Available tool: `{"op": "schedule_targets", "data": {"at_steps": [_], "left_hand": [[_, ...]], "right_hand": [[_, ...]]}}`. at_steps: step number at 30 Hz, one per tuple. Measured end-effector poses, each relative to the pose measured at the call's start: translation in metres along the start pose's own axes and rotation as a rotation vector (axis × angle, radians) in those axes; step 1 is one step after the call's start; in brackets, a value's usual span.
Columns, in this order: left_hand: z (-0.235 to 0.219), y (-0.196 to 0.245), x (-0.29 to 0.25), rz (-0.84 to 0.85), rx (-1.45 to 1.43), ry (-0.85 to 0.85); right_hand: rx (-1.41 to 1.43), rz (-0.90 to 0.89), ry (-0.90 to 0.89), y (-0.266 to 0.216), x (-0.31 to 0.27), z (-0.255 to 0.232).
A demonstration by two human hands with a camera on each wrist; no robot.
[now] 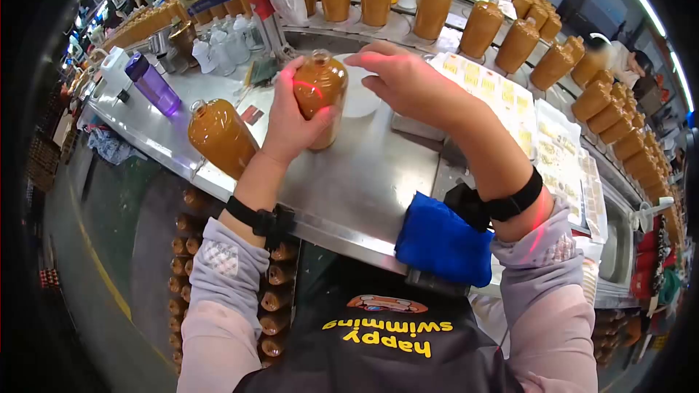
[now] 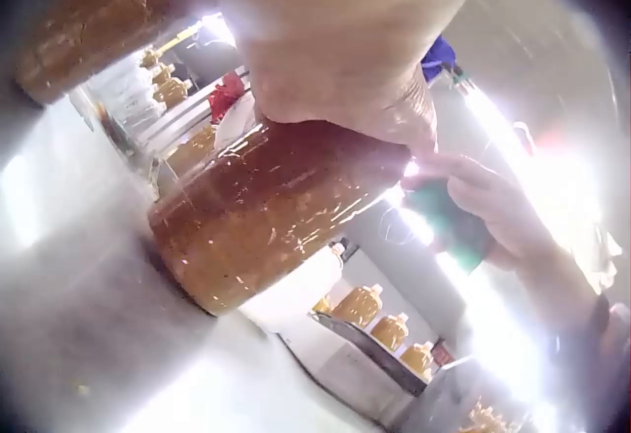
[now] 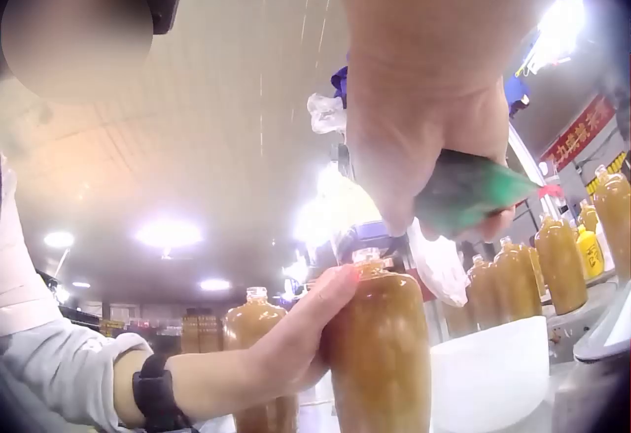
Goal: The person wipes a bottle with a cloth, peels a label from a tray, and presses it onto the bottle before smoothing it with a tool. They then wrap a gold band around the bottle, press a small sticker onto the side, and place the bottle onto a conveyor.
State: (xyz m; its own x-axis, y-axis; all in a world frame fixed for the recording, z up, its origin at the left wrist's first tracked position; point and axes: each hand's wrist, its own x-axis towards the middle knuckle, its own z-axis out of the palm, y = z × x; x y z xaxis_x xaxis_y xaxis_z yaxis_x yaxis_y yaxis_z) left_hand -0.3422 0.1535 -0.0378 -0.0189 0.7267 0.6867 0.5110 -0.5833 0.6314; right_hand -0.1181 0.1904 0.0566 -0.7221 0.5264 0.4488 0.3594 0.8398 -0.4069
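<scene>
Frame centre: amber bottle [image 1: 320, 98] is gripped by left hand [image 1: 291, 124]; green pad [image 3: 463, 191] is pinched in right hand [image 1: 408, 84] just above.

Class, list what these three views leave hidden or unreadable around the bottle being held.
- Bottle mouth: too small in the head view to tell if capped.
- Green object in the right hand: the hand covers it in the head view; fingers cover most in the right wrist view.
- Left hand grip: glare-blurred in the left wrist view.
</scene>
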Motion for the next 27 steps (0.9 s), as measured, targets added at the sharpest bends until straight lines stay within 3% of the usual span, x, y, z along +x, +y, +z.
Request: {"op": "schedule_targets", "data": {"at_steps": [4, 9, 11, 12, 14, 19, 21, 27], "left_hand": [[-0.005, -0.011, 0.007, -0.082, 0.128, -0.070], [-0.010, -0.019, 0.013, -0.240, -0.280, 0.054], [-0.011, 0.008, 0.013, -0.292, -0.218, 0.058], [-0.011, -0.003, 0.009, -0.188, -0.038, 0.058], [-0.009, 0.002, 0.003, -0.184, 0.090, 0.094], [-0.011, -0.019, -0.010, -0.283, 0.006, 0.192], [-0.011, -0.016, -0.012, -0.219, 0.205, 0.151], [-0.012, 0.001, -0.019, -0.244, 0.250, 0.229]], "right_hand": [[0.000, 0.040, -0.015, 0.000, -0.018, -0.001], [-0.046, 0.088, -0.009, -0.025, -0.050, -0.038], [-0.081, 0.104, 0.039, -0.027, -0.075, -0.058], [-0.089, 0.120, 0.051, -0.025, -0.088, -0.066], [-0.120, 0.210, 0.070, -0.015, -0.117, -0.085], [-0.267, 0.263, 0.149, 0.037, -0.158, -0.140], [-0.292, 0.327, 0.159, 0.064, -0.161, -0.159], [-0.548, 0.350, 0.154, 0.176, -0.142, -0.196]]}}
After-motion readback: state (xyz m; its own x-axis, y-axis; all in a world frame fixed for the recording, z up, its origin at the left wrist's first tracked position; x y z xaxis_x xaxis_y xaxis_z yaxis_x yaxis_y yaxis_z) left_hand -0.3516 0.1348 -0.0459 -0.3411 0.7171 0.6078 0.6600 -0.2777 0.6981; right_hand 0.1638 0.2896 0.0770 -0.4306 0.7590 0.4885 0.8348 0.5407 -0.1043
